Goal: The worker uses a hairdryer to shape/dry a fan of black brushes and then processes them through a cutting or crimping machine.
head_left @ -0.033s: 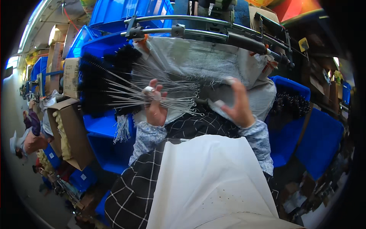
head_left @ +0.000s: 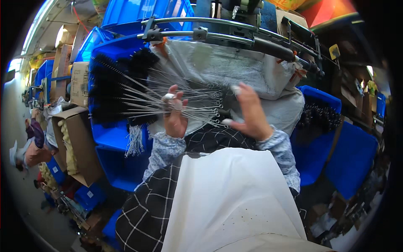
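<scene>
Bundle of thin twisted-wire brushes with black bristle heads [head_left: 126, 94] fanned out to the left of the left hand [head_left: 174, 115], wire stems with small loop ends passing across it toward the right. Left hand clenched around the stems. Right hand [head_left: 249, 115] just right of the loop ends, fingers spread open, holding nothing, above grey cloth sack [head_left: 235, 67].

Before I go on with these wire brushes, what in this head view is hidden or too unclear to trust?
- Right hand: motion-blurred, so whether its fingers grip anything is unclear.
- Wire brushes: the left hand covers where the stems cross; the count is unreadable.
- Right blue bin: dark contents too small to identify.
- White apron: hides the lap and everything below.
- Picture rim: black from the fisheye.
</scene>
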Tool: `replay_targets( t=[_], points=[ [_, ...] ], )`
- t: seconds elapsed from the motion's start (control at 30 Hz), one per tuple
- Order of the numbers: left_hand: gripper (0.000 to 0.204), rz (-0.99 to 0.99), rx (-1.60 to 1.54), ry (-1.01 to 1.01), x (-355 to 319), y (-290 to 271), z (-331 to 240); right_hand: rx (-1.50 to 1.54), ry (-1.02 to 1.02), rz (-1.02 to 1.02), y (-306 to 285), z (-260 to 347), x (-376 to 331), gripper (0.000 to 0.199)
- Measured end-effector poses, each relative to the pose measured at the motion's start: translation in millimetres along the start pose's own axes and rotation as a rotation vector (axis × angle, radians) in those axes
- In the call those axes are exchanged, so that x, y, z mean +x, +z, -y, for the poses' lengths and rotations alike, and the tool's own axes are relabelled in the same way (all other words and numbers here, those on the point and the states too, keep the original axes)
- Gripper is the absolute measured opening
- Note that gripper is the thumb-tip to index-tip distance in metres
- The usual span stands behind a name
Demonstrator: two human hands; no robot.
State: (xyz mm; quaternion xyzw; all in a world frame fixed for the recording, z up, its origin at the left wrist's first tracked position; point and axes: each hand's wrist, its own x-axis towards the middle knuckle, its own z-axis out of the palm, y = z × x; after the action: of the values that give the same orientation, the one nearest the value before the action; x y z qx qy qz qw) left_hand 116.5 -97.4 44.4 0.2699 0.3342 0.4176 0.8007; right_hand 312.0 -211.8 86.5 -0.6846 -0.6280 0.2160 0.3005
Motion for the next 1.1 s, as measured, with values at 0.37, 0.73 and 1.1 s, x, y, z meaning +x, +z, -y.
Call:
replay_targets(
  t=[0.37,0.73,1.1],
  points=[
    [0.061,0.382,1.141,0.289,-2,-70,-2,0.128,-0.234,0.161,107,22,51,0.038],
    [0.035,0.347,1.936,0.54,-14,-98,-28,0.004,-0.14,0.046,129,-15,29,0.059],
    [0.023,0.334,0.96,-0.356,-36,-59,-145,0.086,0.057,-0.106,108,17,124,0.032]
  ],
)
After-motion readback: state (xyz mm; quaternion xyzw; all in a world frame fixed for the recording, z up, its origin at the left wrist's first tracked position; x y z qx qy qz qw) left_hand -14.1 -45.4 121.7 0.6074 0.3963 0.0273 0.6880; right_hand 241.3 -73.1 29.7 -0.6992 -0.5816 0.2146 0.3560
